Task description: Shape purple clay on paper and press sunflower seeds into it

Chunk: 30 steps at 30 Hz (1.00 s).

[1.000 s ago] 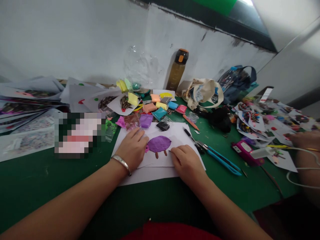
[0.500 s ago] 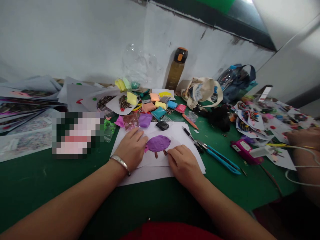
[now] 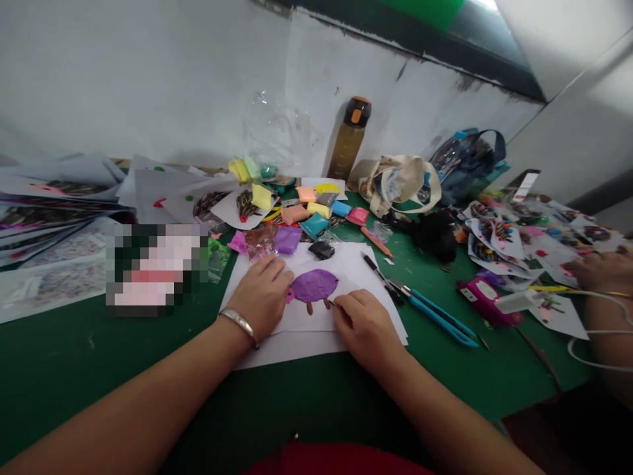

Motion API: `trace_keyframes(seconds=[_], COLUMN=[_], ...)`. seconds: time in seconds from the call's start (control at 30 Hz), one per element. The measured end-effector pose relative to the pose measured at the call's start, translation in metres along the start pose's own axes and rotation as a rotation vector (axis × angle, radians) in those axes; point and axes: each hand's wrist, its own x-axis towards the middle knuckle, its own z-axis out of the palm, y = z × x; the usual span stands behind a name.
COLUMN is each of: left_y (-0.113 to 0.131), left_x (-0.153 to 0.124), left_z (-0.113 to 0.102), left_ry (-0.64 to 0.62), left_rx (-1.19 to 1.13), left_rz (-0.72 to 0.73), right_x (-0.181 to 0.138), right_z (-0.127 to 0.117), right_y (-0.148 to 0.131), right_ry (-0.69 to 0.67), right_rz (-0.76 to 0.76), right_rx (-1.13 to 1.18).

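On white paper sheets lies a flat purple clay oval, with a small pink clay piece at its left end. Two short brown pieces stick out below the oval like legs. My left hand, with a silver bangle at the wrist, rests flat on the paper, its fingertips beside the pink piece and partly hiding it. Close to the right brown piece, my right hand has thumb and forefinger pinched together. A tiny dark tip shows at those fingertips; what it is, I cannot tell.
Bagged clay packets lie behind the paper. To its right are a black pen and blue tweezers. A bottle stands by the wall. Paper pictures are piled left. Another person's hand is at far right.
My right hand has shifted slightly right, away from the right brown piece, which shows more clearly. My left hand stays in place on the paper.
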Motion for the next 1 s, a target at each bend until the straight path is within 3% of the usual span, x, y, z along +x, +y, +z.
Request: trace_keyframes(seconds=[0.53,1.0], left_y=[0.0014,0.0002], left_x=[0.0012,0.0007], left_z=[-0.0021,-0.0008], left_ry=[-0.053,-0.006], left_rx=[0.035,-0.012], left_rz=[-0.015,-0.009], right_x=[-0.0042,-0.0042], right_z=[-0.0016,0.0001], right_y=[-0.0007,0.0004], right_ry=[-0.028,-0.025], right_rz=[0.020,0.026], right_rx=[0.000,0.056])
